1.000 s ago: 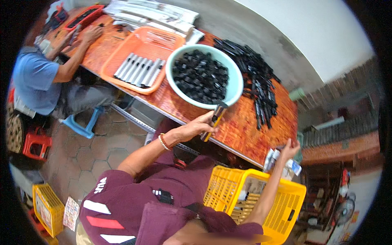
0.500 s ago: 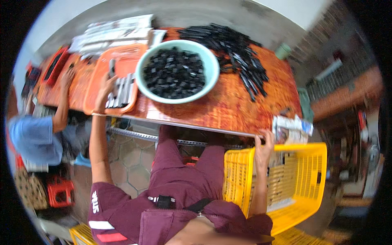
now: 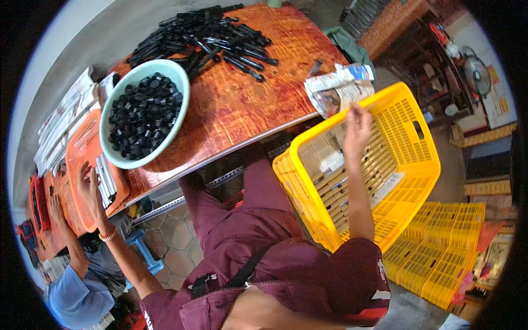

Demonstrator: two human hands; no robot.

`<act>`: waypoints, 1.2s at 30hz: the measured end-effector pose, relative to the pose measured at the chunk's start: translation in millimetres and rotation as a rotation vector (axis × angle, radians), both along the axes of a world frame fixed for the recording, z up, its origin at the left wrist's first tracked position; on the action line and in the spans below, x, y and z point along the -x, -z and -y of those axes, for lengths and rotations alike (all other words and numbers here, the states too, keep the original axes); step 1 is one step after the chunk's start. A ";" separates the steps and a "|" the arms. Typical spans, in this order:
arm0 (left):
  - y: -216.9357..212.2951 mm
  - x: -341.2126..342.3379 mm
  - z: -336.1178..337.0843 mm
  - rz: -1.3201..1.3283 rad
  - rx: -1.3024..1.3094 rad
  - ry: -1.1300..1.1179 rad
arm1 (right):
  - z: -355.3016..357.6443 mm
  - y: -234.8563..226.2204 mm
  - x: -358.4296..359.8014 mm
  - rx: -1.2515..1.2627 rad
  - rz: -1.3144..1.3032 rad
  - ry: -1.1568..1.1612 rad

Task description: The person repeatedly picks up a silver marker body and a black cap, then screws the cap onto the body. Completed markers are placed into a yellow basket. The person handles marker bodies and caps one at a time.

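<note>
mint basin point(image 3: 122, 88) is penning black pieces point(image 3: 146, 115); left of it, left hand point(image 3: 89, 186) is hovering spread by orange basket point(image 3: 77, 198); rightward, right hand point(image 3: 356, 133) is hanging over yellow crate point(image 3: 421, 165), grip unclear.

The tray point(image 3: 83, 144) is orange, its tubes point(image 3: 104, 173) apparently silver, the crate point(image 3: 410, 151) yellow, the tabletop point(image 3: 231, 104) mottled orange-brown.

A small workshop housed the work, with a co-worker in a blue top point(image 3: 80, 300) beside the same long desk point(image 3: 236, 104). Black rods point(image 3: 209, 41) lay heaped in bulk, and small matching black parts point(image 3: 146, 115) filled a pale green basin point(image 3: 137, 163). Silver tubes point(image 3: 105, 179) lined an orange basket point(image 3: 77, 165), a yellow crate point(image 3: 418, 165) held long pieces, and more yellow crates point(image 3: 432, 236) stood close by.
</note>
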State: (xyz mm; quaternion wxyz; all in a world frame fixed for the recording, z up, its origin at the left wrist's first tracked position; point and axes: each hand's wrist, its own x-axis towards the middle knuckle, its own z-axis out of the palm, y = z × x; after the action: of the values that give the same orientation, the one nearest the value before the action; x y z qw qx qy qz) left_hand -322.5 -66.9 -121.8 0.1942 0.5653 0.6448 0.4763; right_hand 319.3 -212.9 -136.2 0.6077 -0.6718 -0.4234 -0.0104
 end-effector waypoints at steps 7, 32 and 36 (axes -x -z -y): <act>-1.9 -127.4 64.9 0.218 -0.081 0.306 | 91.1 136.3 -147.6 0.842 0.218 0.130; 13.2 -238.3 69.9 0.372 0.286 0.719 | 90.9 16.8 -122.6 0.672 -0.370 0.017; 12.9 -249.7 69.6 0.515 0.304 0.778 | 74.7 -82.4 -82.2 0.575 -0.215 -0.044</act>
State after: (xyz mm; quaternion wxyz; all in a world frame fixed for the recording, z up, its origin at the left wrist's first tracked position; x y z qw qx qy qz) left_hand -72.8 -136.5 -134.8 0.5911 0.5933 0.3792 0.3934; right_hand 401.5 -287.7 -53.8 0.4340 -0.8042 -0.3567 0.1941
